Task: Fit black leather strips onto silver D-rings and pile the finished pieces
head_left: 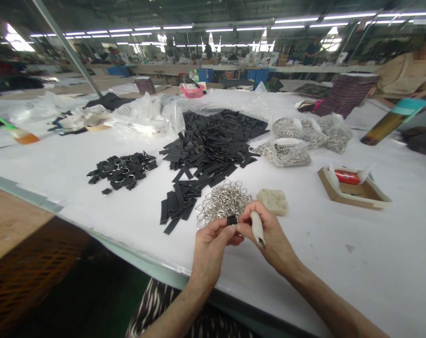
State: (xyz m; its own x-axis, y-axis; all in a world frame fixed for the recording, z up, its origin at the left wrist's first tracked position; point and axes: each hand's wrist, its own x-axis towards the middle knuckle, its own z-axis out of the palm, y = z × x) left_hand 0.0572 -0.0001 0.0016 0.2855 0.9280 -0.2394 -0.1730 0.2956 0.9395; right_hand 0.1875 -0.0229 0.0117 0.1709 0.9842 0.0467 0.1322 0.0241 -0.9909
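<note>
My left hand and my right hand meet over the white table, both pinching a small folded black strip. My right hand also grips a white glue brush, its dark tip pointing down. Just beyond my fingers lies a heap of metal rings. A large pile of black strips spreads behind it, and a smaller pile of finished black tabs with rings lies to the left. A pale sponge block rests right of the rings.
Clear bags of metal rings sit at the right. A cardboard tray with a red tube lies farther right. Crumpled plastic bags are at the back left. Another person sits at the far right corner.
</note>
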